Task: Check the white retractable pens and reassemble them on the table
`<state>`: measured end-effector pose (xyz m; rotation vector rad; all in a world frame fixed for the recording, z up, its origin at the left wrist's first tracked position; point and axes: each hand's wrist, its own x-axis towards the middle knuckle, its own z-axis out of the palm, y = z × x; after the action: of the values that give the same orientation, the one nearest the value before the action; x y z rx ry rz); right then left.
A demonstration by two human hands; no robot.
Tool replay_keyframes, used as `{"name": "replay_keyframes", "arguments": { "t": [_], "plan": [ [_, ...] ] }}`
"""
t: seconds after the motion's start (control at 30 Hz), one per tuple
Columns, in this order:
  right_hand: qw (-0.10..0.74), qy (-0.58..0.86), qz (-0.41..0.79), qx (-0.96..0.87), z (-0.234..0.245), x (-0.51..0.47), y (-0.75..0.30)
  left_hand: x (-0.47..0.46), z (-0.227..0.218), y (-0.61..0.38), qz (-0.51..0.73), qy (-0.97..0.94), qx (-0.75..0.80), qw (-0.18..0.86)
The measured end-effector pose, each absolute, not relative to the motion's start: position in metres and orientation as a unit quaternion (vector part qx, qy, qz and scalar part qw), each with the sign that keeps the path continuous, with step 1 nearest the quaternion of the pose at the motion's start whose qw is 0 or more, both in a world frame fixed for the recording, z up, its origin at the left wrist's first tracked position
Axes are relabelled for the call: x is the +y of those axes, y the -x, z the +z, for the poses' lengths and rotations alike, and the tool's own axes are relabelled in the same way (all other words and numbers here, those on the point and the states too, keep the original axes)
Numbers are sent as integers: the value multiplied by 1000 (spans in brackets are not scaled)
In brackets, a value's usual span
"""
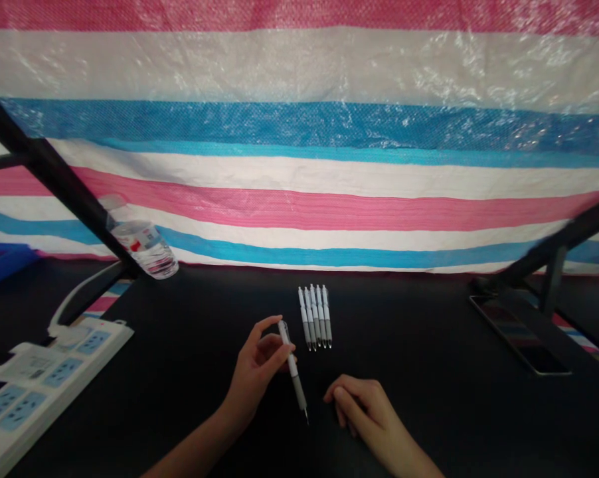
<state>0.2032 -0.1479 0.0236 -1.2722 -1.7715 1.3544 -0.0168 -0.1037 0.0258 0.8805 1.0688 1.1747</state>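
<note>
My left hand (pixel 259 362) is closed round a white and grey pen (pixel 293 366), thumb against the barrel and a finger at its top end. The pen slants with its thin point down to the right; a narrow metal end sticks out of the grey grip. To the right of that point, my right hand (pixel 364 408) is curled shut low over the table. Whatever its fingers may hold is hidden. Beyond both hands lies a row of several similar pens (pixel 315 317), side by side, with their dark tips towards me.
A white power strip (pixel 60 378) with a plugged-in adapter lies at left. Behind it, a water bottle (pixel 147 249) leans by a black frame bar (pixel 65 179). A phone (pixel 518 335) lies at right on the black table (pixel 404 332). A striped sheet (pixel 329 206) hangs behind.
</note>
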Motion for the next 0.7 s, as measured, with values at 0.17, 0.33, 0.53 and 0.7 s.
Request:
{"name": "replay_keyframes", "arguments": {
  "t": [0.17, 0.33, 0.53, 0.7],
  "plan": [
    [291, 476, 502, -661, 22, -147, -203, -98, 33, 19, 501, -395, 488, 595],
    [294, 478, 505, -656, 20, -146, -203, -67, 35, 22, 471, -454, 510, 559],
    [304, 487, 521, -631, 13, -147, -205, -11, 10, 17, 451, -532, 513, 500],
    [309, 490, 532, -618, 11, -145, -205, 2, -4, 15, 428, -580, 535, 441]
  ]
}}
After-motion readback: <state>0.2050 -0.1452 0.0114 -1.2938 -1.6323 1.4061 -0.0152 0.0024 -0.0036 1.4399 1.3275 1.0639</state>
